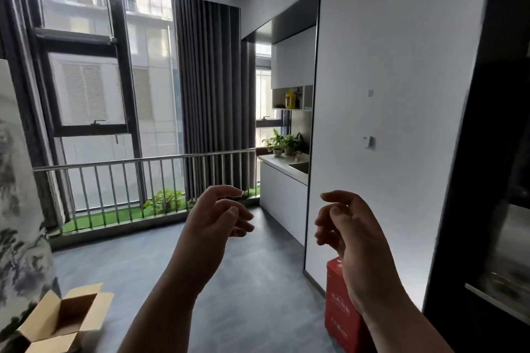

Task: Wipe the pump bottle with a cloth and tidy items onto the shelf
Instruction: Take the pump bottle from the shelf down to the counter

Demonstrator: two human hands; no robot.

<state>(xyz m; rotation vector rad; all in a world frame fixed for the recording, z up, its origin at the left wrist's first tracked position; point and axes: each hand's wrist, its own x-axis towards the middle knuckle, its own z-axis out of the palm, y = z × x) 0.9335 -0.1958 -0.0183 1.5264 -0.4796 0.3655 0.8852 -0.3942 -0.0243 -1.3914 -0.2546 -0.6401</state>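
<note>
Your left hand (218,218) and right hand (348,226) hang empty, fingers loosely curled, while the shelf (291,97) sits far ahead at upper centre-right, nearer your right hand.

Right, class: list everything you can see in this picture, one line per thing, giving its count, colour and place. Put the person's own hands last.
cardboard box: one, brown, open, on the floor bottom left
red box: one, red, on the floor by the white wall, partly behind the right arm
railing: one, silver metal, in front of the window
curtain: one, dark grey, beside the window
floor plant: one, green, behind the railing
potted plants: green, count unclear, on the counter
sink: one, steel, set in the counter
yellow bottle: one, on the open shelf above the counter
left hand: one, empty, fingers curled
right hand: one, empty, fingers curled
</note>
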